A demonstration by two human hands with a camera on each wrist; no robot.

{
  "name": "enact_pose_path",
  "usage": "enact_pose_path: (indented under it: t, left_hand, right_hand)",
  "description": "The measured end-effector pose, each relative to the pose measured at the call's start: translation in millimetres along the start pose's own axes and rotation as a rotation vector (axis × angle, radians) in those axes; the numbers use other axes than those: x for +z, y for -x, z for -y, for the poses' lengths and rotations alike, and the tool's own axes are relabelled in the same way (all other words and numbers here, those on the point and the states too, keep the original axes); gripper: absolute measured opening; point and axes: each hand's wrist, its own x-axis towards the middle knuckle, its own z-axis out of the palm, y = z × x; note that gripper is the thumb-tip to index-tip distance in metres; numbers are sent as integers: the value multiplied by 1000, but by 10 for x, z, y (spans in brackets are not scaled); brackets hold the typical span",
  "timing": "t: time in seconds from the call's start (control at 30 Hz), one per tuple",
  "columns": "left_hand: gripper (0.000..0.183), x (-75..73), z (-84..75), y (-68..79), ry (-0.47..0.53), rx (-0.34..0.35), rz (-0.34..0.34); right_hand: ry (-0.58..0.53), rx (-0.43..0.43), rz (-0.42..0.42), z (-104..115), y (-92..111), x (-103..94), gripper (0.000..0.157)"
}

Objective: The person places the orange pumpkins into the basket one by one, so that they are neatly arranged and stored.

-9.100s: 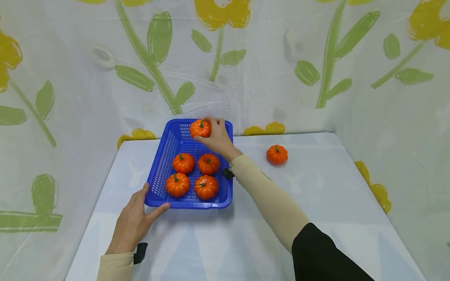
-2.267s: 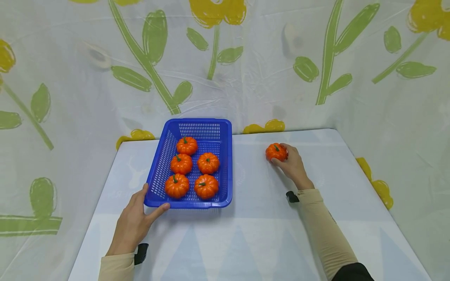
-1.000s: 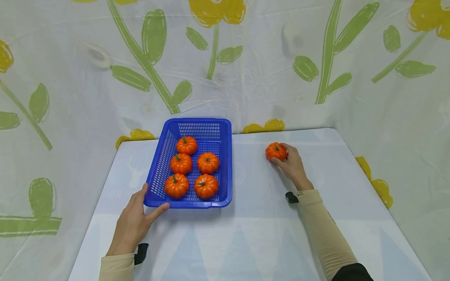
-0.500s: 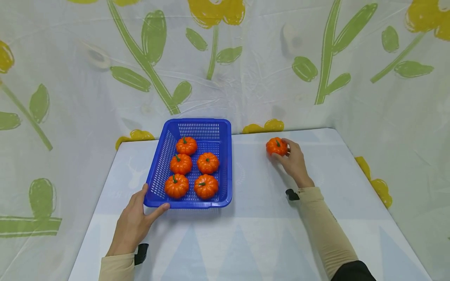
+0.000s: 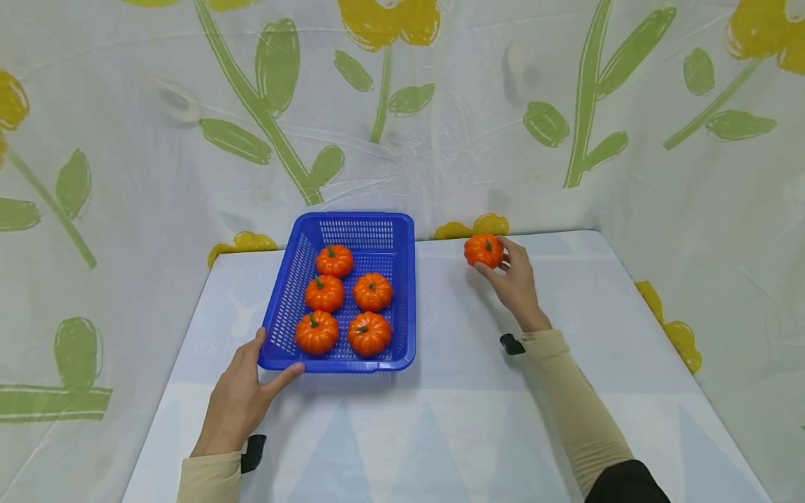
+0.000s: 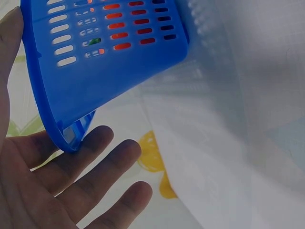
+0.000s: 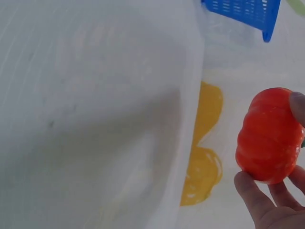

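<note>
A small orange pumpkin [image 5: 483, 250] with a green stem is gripped between the thumb and fingers of my right hand [image 5: 517, 283], raised over the back of the table. In the right wrist view the pumpkin [image 7: 269, 136] shows red, with fingertips on its underside. My left hand [image 5: 235, 395] rests at the near left corner of a blue plastic basket [image 5: 402, 366], its thumb along the front rim. The left wrist view shows its fingers [image 6: 95, 188] spread and fairly straight, the index finger passing behind the rim. Several similar pumpkins [image 5: 369, 334] lie inside the basket.
The table [image 5: 434, 433] has a pale cloth with light blue triangles. Behind it hangs a white curtain [image 5: 465, 140] printed with yellow flowers and green leaves, close along the back and side edges. The basket stands to the left of the raised pumpkin.
Over the last second my right hand has lifted the pumpkin off the table and moved it slightly left. Earlier, another pumpkin was lowered into the basket. My left hand stays put.
</note>
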Motion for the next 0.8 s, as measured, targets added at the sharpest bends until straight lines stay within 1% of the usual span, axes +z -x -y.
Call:
enact_pose_path:
  t: [0.2, 0.43, 0.5, 0.63, 0.8]
  left_hand:
    - [114, -8, 5, -1, 1, 15, -8]
    - [114, 1, 7, 0, 2, 9, -12]
    - [115, 1, 3, -4, -1, 6, -8]
    - [117, 0, -9, -18, -6, -2, 3]
    - [117, -8, -10, -13, -9, -10, 8]
  right_hand:
    - [-34, -27, 8, 167, -11, 85, 79]
    - [-45, -128, 51, 309, -61, 206, 76]
    - [-48, -150, 75, 356, -97, 226, 76]
    - [-55, -165, 129, 467, -206, 219, 77]
    - [-79, -206, 176, 645, -344, 223, 75]
